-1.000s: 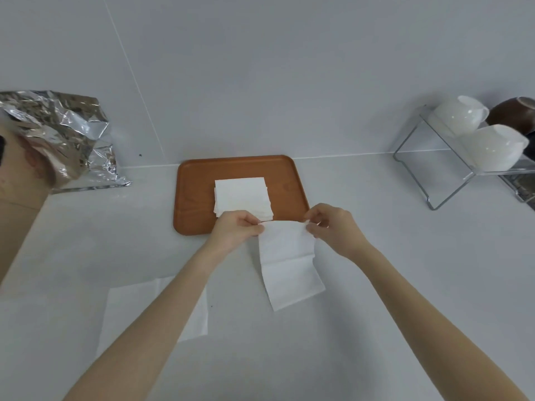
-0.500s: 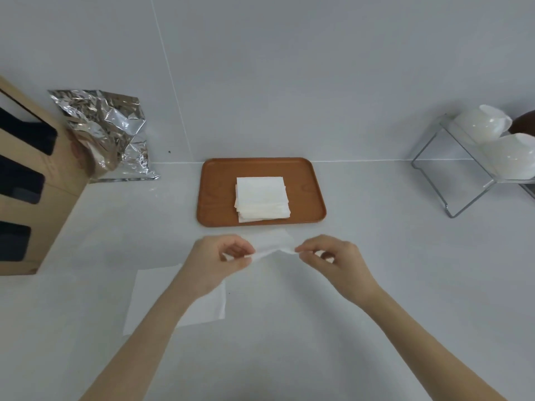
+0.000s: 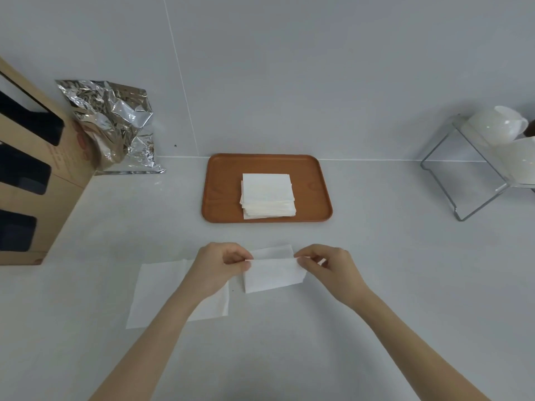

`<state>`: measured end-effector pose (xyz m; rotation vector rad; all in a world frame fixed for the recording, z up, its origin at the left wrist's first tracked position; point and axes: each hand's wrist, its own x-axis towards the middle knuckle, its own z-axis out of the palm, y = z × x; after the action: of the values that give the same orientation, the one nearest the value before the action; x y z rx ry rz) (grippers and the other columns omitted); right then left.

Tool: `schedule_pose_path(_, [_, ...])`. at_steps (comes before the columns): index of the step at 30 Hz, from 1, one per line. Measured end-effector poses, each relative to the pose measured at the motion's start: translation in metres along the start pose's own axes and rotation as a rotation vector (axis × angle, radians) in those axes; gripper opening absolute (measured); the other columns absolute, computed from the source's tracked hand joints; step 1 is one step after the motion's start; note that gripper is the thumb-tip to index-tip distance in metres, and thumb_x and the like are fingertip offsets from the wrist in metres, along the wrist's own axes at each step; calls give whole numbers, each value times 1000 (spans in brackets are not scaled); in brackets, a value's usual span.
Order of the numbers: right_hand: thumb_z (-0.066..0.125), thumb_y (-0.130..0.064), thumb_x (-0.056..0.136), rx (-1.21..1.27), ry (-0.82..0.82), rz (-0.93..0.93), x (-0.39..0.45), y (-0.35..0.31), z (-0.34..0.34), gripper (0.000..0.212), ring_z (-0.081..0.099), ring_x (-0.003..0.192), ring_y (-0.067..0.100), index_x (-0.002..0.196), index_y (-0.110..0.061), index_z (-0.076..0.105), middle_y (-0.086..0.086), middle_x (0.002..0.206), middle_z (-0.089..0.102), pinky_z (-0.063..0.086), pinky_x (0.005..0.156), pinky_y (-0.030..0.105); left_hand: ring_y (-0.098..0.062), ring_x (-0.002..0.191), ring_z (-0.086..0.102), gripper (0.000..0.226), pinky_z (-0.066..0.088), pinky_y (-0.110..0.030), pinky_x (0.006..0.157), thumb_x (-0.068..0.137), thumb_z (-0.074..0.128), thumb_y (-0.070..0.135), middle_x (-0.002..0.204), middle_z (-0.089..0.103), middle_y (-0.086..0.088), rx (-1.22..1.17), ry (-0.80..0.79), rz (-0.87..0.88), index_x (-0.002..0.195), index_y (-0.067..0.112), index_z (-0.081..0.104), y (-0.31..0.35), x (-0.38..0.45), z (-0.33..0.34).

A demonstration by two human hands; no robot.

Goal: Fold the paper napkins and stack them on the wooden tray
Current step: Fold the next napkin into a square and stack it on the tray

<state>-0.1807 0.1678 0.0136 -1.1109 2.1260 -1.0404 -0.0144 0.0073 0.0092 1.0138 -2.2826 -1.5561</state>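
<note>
A white paper napkin (image 3: pixel 273 274) is folded over on itself on the counter in front of the wooden tray (image 3: pixel 223 192). My left hand (image 3: pixel 215 266) pinches its upper left corner and my right hand (image 3: pixel 330 270) pinches its upper right corner. A strip of the lower layer shows behind the folded edge. On the tray lies a stack of folded white napkins (image 3: pixel 267 195). An unfolded napkin (image 3: pixel 157 296) lies flat on the counter to the left, partly under my left forearm.
A crumpled foil bag (image 3: pixel 113 123) leans against the wall at the back left, beside a cardboard box (image 3: pixel 31 175). A wire rack with white cups (image 3: pixel 492 157) stands at the right. The wall rises just behind the tray.
Both hands drew the napkin back from the tray toward me, lowered it to the counter and folded its top edge over. The view shifted, showing more of the box.
</note>
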Motion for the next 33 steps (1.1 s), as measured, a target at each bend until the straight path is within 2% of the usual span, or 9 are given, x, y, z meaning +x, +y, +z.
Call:
schedule_pose_path(5, [58,-10,85,-45,-9,64,38,0,15,11,52,64,4,92,-12,68,-11,74,58,41,59,4,-22,79,66,9,50,-27,77,74,67,5,87,72,-15,100,66,-52,81,11,71,-8,27,2])
schedule_pose_path(11, [58,-5,83,-216,-60,121,58,16,36,25,50,78,18,107,-8,60,3,99,53,47,82,30,-18,74,56,27,47,-28,78,76,62,4,104,64,-9,317,8,-7,101,10,62,-24,35,12])
schedule_pose_path(15, [59,-8,83,-305,-57,62,54,13,31,36,51,76,16,118,-12,52,5,120,47,48,83,32,-15,77,52,25,49,-31,80,78,62,8,101,51,5,403,36,119,102,15,61,-24,28,15])
schedule_pose_path(20, [59,-15,84,-396,-95,-110,32,10,17,17,53,93,16,101,-15,65,2,105,63,44,80,25,-17,97,57,15,49,-34,84,75,67,19,101,64,0,531,-26,279,90,14,67,-27,7,20])
schedule_pose_path(24, [66,-14,77,-557,-141,-222,8,27,24,16,60,97,22,92,-14,68,4,99,70,49,81,33,-11,81,65,26,49,-22,70,54,80,27,86,71,9,716,-30,327,77,22,69,-47,-5,26])
schedule_pose_path(26, [75,-15,66,-675,-144,-283,3,39,29,21,64,88,19,86,-18,68,-2,89,72,48,75,27,-3,73,64,27,43,-13,65,50,83,30,78,69,16,745,-3,315,72,28,67,-52,-9,30])
schedule_pose_path(28, [78,-16,60,-760,-96,-332,0,46,34,21,65,76,14,76,-23,66,-9,76,70,40,72,18,-4,72,61,18,36,-17,70,57,79,23,75,70,14,698,49,343,69,25,66,-55,-10,32])
schedule_pose_path(30, [75,-13,62,-819,-36,-382,-1,50,39,16,63,69,16,68,-21,64,-8,67,67,34,69,23,-2,76,51,1,34,-21,72,68,66,21,74,70,10,688,116,401,67,21,66,-60,-9,33])
schedule_pose_path(33, [66,-12,68,-830,8,-391,-2,52,41,8,61,69,17,67,-19,63,-6,66,65,33,69,25,-4,82,45,19,34,-21,73,73,51,26,73,72,10,720,123,398,65,21,67,-60,-10,33])
